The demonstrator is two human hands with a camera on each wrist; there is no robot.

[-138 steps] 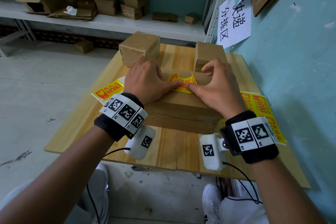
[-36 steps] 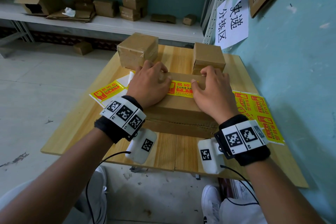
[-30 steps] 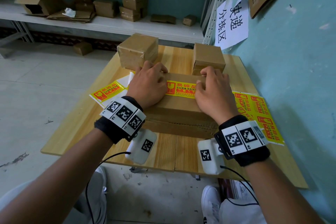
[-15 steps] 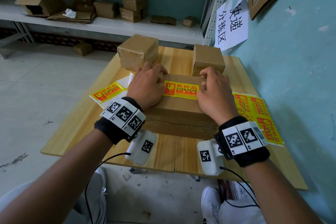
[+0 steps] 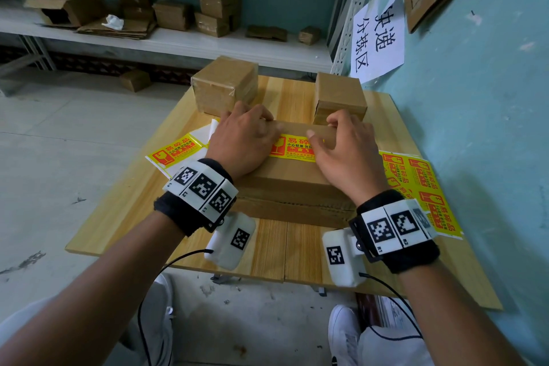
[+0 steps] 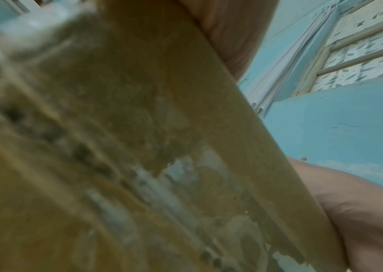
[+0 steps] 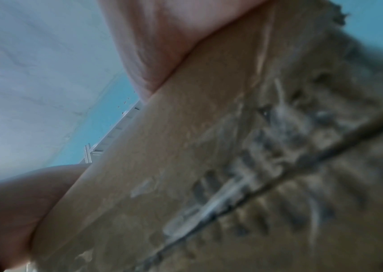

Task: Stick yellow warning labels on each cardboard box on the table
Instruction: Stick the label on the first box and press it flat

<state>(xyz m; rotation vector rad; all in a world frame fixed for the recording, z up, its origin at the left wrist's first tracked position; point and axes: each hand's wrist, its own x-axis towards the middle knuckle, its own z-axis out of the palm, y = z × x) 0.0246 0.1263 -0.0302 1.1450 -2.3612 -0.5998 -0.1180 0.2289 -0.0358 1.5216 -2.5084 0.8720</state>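
Note:
A wide flat cardboard box lies in the middle of the wooden table. A yellow warning label lies flat on its top. My left hand rests palm down on the box just left of the label, fingers reaching the far edge. My right hand covers the label's right end, thumb on the label, fingers arched with tips at the far edge. Two smaller boxes stand behind, back left and back right, with no label showing. Both wrist views show only blurred cardboard.
A sheet of yellow labels lies at the table's right edge by the blue wall. A single label and white backing paper lie to the left. A shelf with cardboard boxes stands behind the table.
The label, curled and half applied at first, now lies flat on the box. My right hand slid right along it, then back left, its fingers now arched. The left hand barely moved.

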